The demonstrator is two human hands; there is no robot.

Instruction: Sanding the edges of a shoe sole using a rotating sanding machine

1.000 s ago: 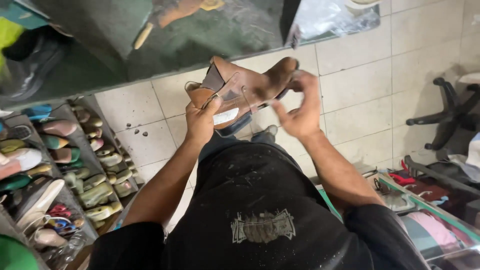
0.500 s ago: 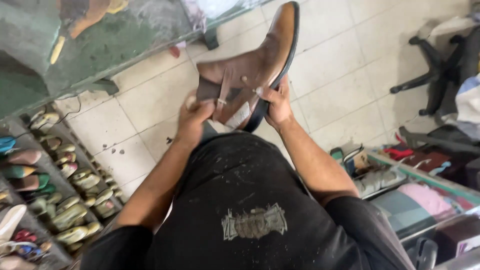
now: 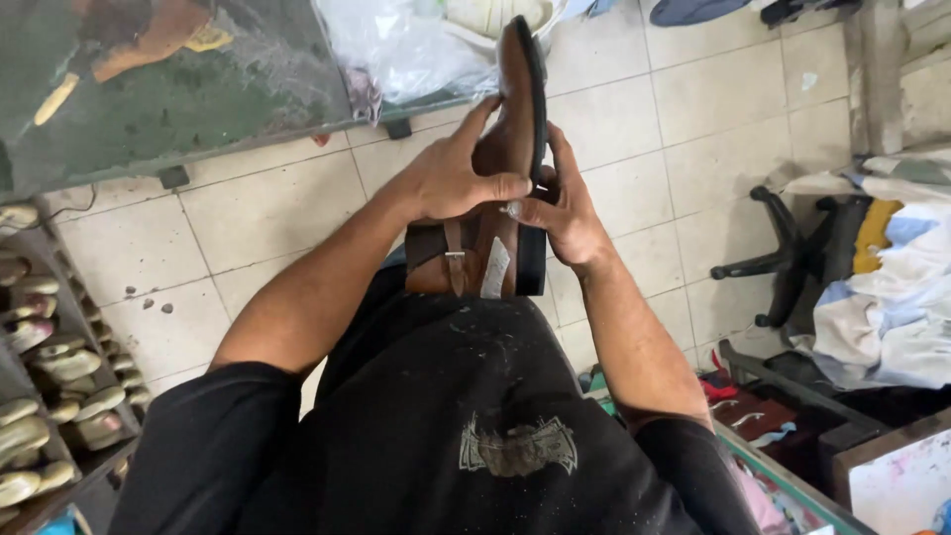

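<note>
Head view: both hands hold a brown boot (image 3: pixel 510 129) in front of the torso, above a tiled floor (image 3: pixel 693 129). The boot stands on end, toe pointing away from the person, heel end resting against the black shirt (image 3: pixel 446 426). Its dark sole (image 3: pixel 538 99) faces the person's right.

The left hand (image 3: pixel 451 178) wraps the upper from the left side. The fingers are closed over the leather and the thumb lies across the shaft toward the sole. The right hand (image 3: pixel 565 203) grips from the sole side, fingers curled round the sole edge, thumb touching the left thumb. Both grips are closed firmly on the boot.

A strap with a metal buckle (image 3: pixel 454 256) runs down the shaft below the left hand.

To the left, a rack (image 3: pixel 45 386) carries rows of shoe lasts. At top left is a green table (image 3: pixel 149 89), with a clear plastic bag (image 3: pixel 406 50) beside it. A black office chair (image 3: pixel 792 258) stands at right, with piled cloth (image 3: pixel 892 297) on it.
</note>
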